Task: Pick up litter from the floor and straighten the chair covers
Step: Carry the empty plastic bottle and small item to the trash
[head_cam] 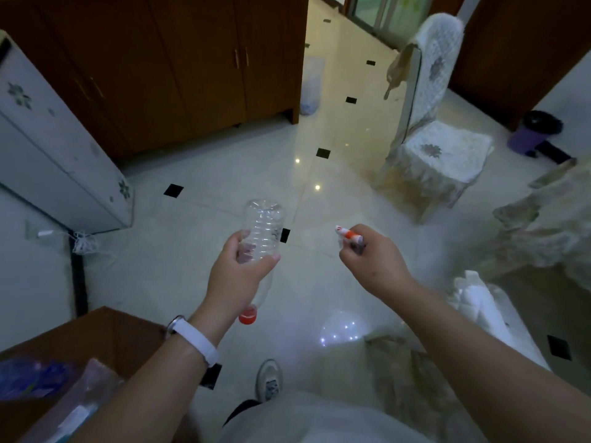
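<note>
The empty bottle (263, 225) (judged light, thin-walled, crushable) is held mid-body, cap (248, 314) down, in the curled left grip (236, 273); a wrapper (348, 235), apparently paper, is pinched in the right grip (374, 260).

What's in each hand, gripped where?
Left hand grips clear bottle around its middle, cap down. Right hand pinches red-and-white scrap by one end.

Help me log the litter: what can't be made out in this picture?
Head view only.
The red-and-white litter: mostly hidden inside the right hand; kind unclear.
The covered chair at right: cut off by the frame edge.
The blue packet on the brown tabletop: blurred, edge-cropped.
</note>
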Tool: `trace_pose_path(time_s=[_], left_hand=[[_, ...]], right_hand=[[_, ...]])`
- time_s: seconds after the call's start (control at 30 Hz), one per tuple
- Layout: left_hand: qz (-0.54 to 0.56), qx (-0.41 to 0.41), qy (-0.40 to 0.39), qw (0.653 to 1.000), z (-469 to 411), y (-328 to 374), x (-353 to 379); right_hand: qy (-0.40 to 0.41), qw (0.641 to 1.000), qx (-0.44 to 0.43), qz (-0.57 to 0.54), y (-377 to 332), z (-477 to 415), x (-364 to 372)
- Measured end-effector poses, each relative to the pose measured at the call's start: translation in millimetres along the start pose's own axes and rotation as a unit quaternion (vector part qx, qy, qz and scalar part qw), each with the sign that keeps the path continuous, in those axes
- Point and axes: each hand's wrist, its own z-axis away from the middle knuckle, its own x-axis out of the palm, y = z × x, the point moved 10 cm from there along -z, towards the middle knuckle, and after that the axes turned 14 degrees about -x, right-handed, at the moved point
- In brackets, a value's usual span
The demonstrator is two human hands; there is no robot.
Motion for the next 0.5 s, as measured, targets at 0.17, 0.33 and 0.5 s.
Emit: trace_pose_path(time_s=[0.17, 0.33, 0.5], left_hand=[[-0.042, 0.021, -0.035, 0.998, -71, 49, 28], [-0.066, 0.033, -0.051, 0.996, -129, 92, 61], [-0.152, 0.093, -0.067, 0.982, -176, 140, 113]], right_hand=[[-0.013, 0.999, 0.033, -0.001, 8, -54, 14], [0.033, 0.998, 0.057, -0.006, 43, -112, -11], [0.05, 0.995, 0.081, -0.021, 92, -177, -30]])
